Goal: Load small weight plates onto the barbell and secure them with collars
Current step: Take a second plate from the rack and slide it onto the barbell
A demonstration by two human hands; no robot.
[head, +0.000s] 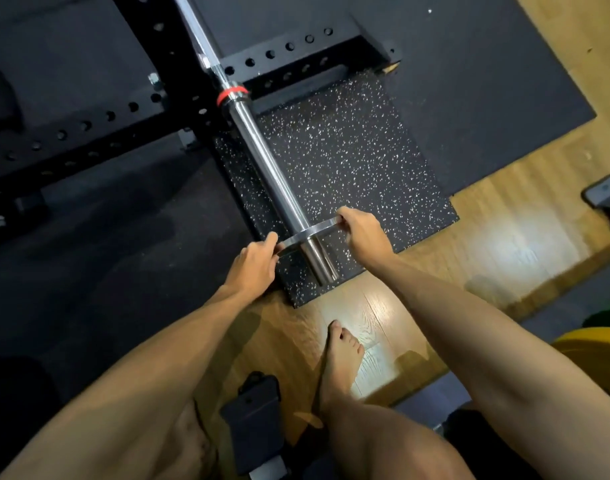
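A chrome barbell sleeve (269,164) runs from the rack at the upper left down to its end near the middle of the view. A small thin silver weight plate (308,231) sits on the sleeve close to that end. My left hand (253,265) pinches the plate's left edge. Its right edge is pinched by my right hand (359,232). A red ring (229,93) marks the sleeve's inner shoulder. No collar is visible.
A black perforated rack (89,133) carries the bar at the left. Under the sleeve lies a speckled rubber mat (348,161) on wooden floor (504,237). My bare foot (341,351) stands below the bar end. A yellow plate (594,351) and a phone (605,194) lie at the right.
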